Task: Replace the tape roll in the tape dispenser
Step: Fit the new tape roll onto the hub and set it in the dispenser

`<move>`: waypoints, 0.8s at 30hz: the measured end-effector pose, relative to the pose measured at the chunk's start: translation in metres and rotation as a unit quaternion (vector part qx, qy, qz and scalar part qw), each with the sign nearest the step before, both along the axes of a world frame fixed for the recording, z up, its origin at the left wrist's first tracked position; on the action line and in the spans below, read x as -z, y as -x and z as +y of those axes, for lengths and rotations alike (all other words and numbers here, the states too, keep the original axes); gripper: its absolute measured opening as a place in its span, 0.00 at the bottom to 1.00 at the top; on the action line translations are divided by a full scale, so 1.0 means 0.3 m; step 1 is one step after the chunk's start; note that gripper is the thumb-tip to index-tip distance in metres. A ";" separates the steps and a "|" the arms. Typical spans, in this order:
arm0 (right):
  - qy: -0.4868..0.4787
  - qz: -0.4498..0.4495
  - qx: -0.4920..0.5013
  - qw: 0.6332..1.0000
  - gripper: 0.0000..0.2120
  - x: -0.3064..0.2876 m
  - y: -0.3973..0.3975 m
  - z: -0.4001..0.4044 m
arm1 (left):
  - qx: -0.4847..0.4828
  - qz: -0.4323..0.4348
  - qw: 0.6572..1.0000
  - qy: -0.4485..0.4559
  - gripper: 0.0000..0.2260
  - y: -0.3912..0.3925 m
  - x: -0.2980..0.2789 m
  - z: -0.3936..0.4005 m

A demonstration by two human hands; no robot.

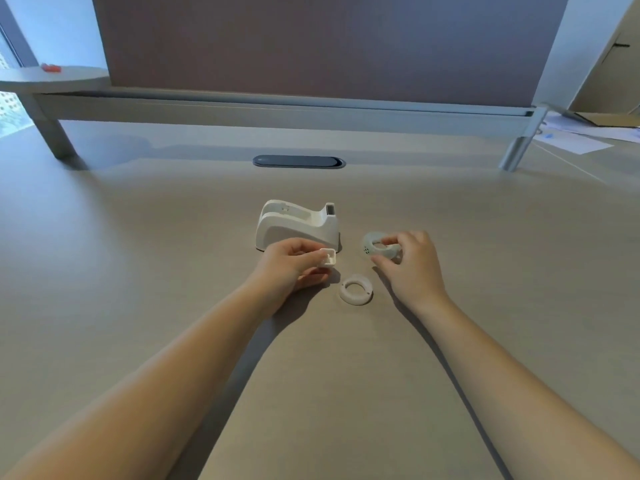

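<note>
Just above the frame's centre, the white tape dispenser [297, 224] stands on the beige desk [138, 271], its roll cradle empty. Your right hand [410, 263], right of it, pinches a translucent tape roll [375, 249] between thumb and fingers. Your left hand [292, 268], in front of the dispenser, grips a small white hub piece [328, 258]. Between your hands a white empty core ring [356, 289] lies flat on the desk.
</note>
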State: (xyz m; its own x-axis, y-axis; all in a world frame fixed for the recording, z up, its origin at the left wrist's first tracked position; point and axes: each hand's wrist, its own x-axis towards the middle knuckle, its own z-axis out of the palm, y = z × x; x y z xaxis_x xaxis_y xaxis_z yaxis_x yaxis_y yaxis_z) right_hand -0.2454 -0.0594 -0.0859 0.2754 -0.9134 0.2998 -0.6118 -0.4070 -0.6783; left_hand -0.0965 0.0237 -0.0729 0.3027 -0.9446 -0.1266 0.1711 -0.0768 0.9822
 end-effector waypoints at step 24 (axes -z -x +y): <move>0.011 -0.108 -0.164 0.980 0.31 -0.053 -0.141 0.162 | 0.048 0.101 0.993 0.035 0.13 -0.042 -0.015 0.069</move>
State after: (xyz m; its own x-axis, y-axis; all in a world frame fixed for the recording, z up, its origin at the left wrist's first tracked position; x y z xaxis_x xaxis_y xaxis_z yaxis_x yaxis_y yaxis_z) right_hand -0.2031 -0.0107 -0.0699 0.4813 -0.7787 0.4025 -0.2886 -0.5744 -0.7660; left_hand -0.0840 0.0443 -0.0684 0.1854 -0.9767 -0.1079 0.3606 -0.0345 0.9321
